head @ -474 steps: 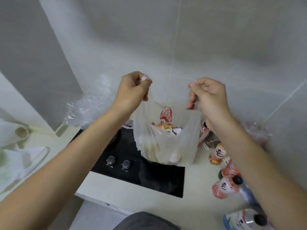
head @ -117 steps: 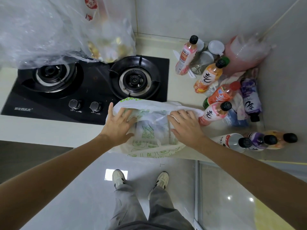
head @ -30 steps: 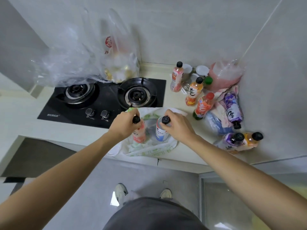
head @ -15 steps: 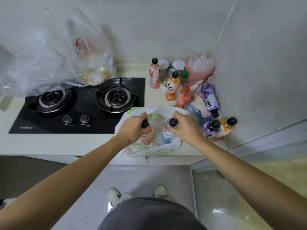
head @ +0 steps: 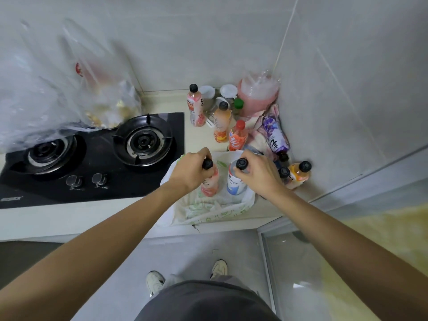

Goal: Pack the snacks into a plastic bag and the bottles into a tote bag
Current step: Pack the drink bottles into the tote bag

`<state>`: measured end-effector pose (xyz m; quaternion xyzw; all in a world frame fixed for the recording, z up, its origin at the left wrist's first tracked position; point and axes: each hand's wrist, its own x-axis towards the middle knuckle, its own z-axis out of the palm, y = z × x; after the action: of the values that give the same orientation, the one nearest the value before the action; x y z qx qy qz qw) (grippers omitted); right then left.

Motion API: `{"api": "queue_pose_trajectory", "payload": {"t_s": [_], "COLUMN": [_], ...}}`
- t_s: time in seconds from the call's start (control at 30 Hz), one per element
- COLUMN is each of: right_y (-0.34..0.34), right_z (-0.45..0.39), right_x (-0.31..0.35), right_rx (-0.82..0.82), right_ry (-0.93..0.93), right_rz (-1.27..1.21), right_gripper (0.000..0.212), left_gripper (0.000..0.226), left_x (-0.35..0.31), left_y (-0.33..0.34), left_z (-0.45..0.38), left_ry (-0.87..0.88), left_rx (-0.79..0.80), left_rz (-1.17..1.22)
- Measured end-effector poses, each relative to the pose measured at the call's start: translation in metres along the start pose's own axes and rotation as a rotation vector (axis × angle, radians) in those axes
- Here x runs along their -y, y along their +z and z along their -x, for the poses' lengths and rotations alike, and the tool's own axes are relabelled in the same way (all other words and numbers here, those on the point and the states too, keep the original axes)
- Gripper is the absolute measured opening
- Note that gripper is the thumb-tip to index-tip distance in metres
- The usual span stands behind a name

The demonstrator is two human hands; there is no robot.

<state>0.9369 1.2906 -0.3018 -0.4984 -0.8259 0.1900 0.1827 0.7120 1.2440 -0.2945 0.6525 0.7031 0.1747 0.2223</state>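
Note:
A white tote bag (head: 215, 208) with green print lies on the counter edge. My left hand (head: 190, 171) grips the neck of a pink bottle (head: 210, 185) standing upright on the bag. Beside it, my right hand (head: 258, 173) grips the neck of a white-and-blue bottle (head: 235, 185), also upright on the bag. Several more bottles stand or lie behind and to the right: a pink one (head: 195, 107), an orange one (head: 221, 123), a red-capped one (head: 237, 136), a purple one (head: 275, 135) lying down. A clear plastic bag of snacks (head: 102, 98) sits behind the stove.
A black two-burner gas stove (head: 92, 154) fills the counter's left side. Small jars (head: 228, 91) and a pink stack of plastic cups (head: 257, 96) crowd the back corner. Tiled walls close in behind and to the right. My feet show on the floor below.
Over the last second both hands have stayed on the two bottle necks on the tote bag; only the camera view has shifted. Before that, my hands were flattening the empty tote.

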Motion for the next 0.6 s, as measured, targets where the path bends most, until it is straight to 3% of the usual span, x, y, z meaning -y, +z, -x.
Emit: {"api": "queue_pose_trajectory", "payload": {"t_s": [0.37,0.6], "right_y": [0.017,0.018], "right_z": [-0.061,-0.066], "right_x": [0.019,0.014], "right_rx": [0.093,0.112], "right_ry": [0.008,-0.006], "right_rz": [0.015,0.061], "right_gripper": [0.029,0.031], "left_gripper": [0.028,0.032], "left_x": [0.008,0.013], "left_y": [-0.007,-0.012], "left_z": [-0.053,-0.059], "left_ry": [-0.077,-0.032], "left_rx": [-0.012,0.051], "left_rz": [-0.015,-0.140]}}
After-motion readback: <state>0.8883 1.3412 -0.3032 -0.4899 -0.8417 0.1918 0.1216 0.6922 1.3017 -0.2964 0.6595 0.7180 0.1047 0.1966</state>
